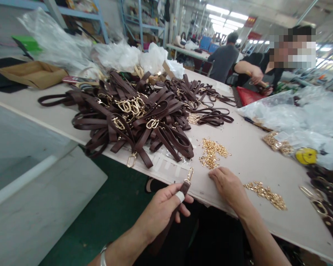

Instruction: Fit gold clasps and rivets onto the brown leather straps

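Observation:
My left hand [169, 205] is closed around the end of a dark brown leather strap [185, 187], with a white wrap on its thumb. A gold oval clasp [190, 174] sticks up from that strap end, just past the table's front edge. My right hand [229, 184] rests on the table with its fingers bent down at the near edge of a pile of small gold rivets [212, 153]. Its fingertips are bunched, and whatever is between them is hidden. A second spread of small gold pieces [266, 194] lies to the right of that hand.
A large heap of brown straps [144, 118] with gold clasps covers the left of the table [238, 147]. Behind it are plastic bags [116, 55] and a cardboard tray [32, 74]. More straps [322, 203] lie at the right edge. Across the table, a co-worker [261, 70] handles something over red material.

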The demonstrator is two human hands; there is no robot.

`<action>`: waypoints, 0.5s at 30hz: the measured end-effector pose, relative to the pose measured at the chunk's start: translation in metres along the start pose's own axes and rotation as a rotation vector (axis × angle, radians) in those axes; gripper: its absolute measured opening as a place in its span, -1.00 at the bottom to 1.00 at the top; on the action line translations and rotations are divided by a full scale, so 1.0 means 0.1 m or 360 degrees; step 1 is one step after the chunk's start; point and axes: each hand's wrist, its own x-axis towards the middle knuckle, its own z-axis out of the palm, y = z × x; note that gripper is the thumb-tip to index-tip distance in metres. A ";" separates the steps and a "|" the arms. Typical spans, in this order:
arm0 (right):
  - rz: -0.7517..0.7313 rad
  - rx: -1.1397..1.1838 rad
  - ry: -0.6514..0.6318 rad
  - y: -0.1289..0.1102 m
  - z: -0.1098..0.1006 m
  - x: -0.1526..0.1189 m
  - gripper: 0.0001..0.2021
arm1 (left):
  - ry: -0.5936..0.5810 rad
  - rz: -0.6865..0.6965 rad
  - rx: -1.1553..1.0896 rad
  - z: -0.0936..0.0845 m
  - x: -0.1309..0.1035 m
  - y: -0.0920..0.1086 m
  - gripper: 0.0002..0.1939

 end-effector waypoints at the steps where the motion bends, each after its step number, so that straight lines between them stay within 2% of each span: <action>1: 0.0018 0.0005 0.0001 0.00 0.01 0.01 -0.79 | -0.0015 0.0017 0.0012 0.00 0.00 0.00 -0.70; 6: 0.0151 0.0071 0.0075 -0.01 0.02 0.03 -0.77 | -0.0058 0.0098 0.0086 0.01 -0.02 0.00 -0.67; 9: 0.0225 0.0175 0.0159 -0.10 0.00 -0.02 -0.77 | -0.0040 0.0136 0.0110 0.01 -0.02 -0.01 -0.66; 11: 0.0348 0.0475 0.0244 -0.23 -0.03 -0.09 -0.79 | -0.0031 0.0155 0.0126 0.00 -0.01 -0.02 -0.65; 15: 0.0604 0.1601 0.0281 -0.62 -0.06 -0.25 -0.81 | -0.0038 0.0191 0.0142 0.01 0.03 -0.04 -0.65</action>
